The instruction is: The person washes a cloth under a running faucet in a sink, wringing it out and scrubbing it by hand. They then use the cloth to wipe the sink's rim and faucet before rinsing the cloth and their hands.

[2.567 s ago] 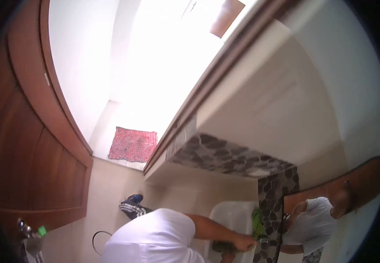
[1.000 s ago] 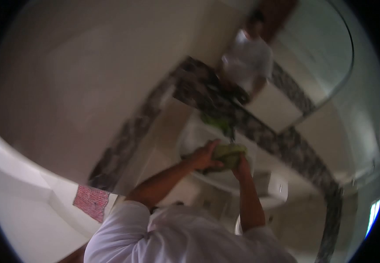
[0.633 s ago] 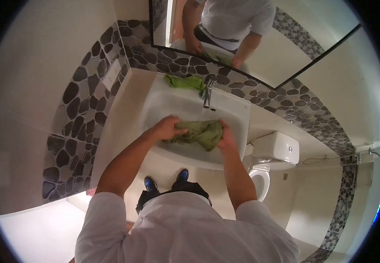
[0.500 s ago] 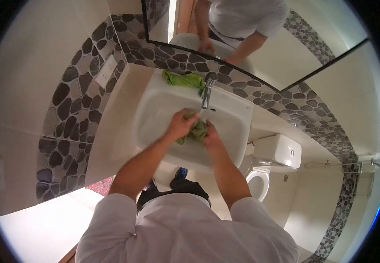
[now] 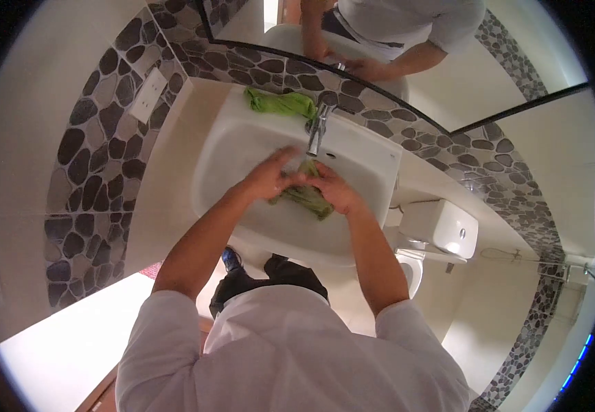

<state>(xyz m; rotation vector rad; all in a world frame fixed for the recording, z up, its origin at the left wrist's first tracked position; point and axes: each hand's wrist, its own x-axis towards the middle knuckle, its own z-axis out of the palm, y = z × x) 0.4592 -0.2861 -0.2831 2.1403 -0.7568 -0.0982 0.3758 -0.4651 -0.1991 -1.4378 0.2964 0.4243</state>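
A wet-looking green cloth [image 5: 304, 199] hangs in the basin of the white sink [image 5: 225, 154], under the chrome tap [image 5: 317, 130]. My left hand [image 5: 270, 176] grips its upper left part, with the fingers somewhat blurred and the thumb toward the cloth. From the other side my right hand [image 5: 336, 189] is closed on the cloth's upper edge. The two hands nearly meet just below the spout. A second, brighter green cloth [image 5: 280, 104] lies bunched on the sink's back ledge, left of the tap and apart from my hands.
A black-framed mirror [image 5: 407, 82] hangs above the sink and reflects my arms. On the stone-patterned wall at left is a white socket plate [image 5: 149, 96]. The toilet [image 5: 438, 228] stands to the right of the sink. The sink's raised rim surrounds my hands.
The cloth has gone from a bunched wad to a more spread, hanging shape. My hands have come closer together at its top. The head view has shifted slightly.
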